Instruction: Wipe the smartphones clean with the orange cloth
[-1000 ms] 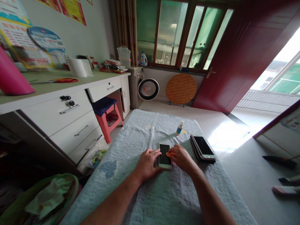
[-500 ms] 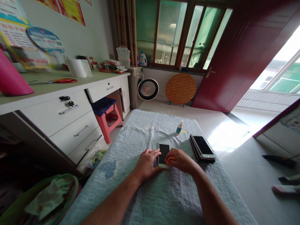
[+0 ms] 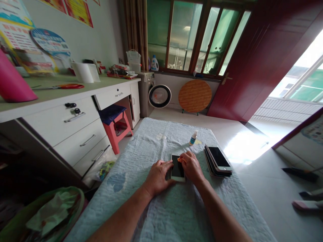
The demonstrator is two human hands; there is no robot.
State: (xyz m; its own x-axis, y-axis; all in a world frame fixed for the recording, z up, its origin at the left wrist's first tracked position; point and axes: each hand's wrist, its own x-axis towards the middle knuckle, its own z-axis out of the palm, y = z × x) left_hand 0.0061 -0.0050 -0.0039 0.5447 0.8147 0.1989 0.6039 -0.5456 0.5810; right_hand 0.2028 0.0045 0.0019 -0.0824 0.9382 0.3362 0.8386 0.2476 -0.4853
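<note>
A white smartphone (image 3: 177, 172) with a dark screen lies flat on the quilted cover, between my hands. My left hand (image 3: 158, 176) grips its left side, fingers at the upper left edge and thumb by the lower edge. In my right hand (image 3: 192, 166) a small orange cloth (image 3: 179, 159) is pinched, pressed to the upper part of the screen; most of the cloth is hidden by the fingers. Beyond the phone stands a small spray bottle (image 3: 193, 138) with a white top. A stack of phones (image 3: 218, 158) sits to the right of my right hand.
The light blue quilted cover (image 3: 156, 134) spreads over the surface before me. On the left are a white desk (image 3: 73, 114) and a red stool (image 3: 114, 134). A basket (image 3: 79, 201) stands at lower left. A round wooden tabletop (image 3: 194, 95) leans by the far wall.
My right hand has moved the orange cloth from the lower right of the screen up toward its top. My left hand and the phone have stayed nearly in place.
</note>
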